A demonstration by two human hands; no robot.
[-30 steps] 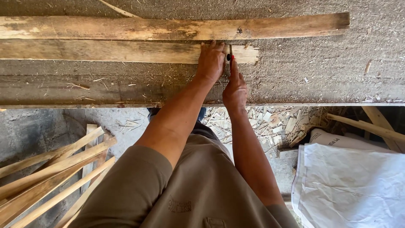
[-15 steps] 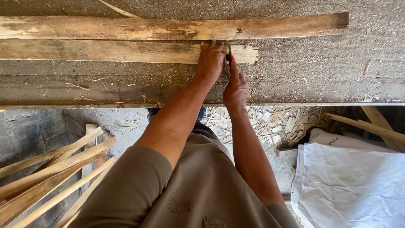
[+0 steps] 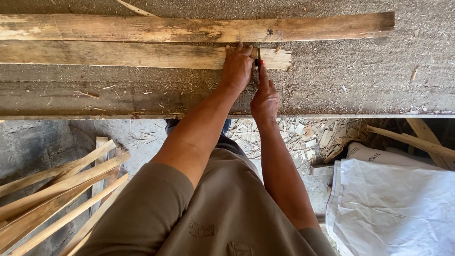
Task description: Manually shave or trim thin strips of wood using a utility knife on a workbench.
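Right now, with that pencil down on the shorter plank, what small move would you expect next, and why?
Probably a short stroke across the plank. The left hand presses flat on the shorter plank near its broken end, and the right hand holds a pencil tip-down on the wood right beside it, as if marking a line.

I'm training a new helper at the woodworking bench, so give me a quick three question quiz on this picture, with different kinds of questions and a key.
1. True or false: the left hand lies flat on the shorter plank.
2. What does the right hand hold? A) a saw B) a thin pencil-like tool with a red band C) a hammer
3. Fill in: thin wooden strips lie on the floor at the lower ____ of the picture.

Key: 1 true; 2 B; 3 left.
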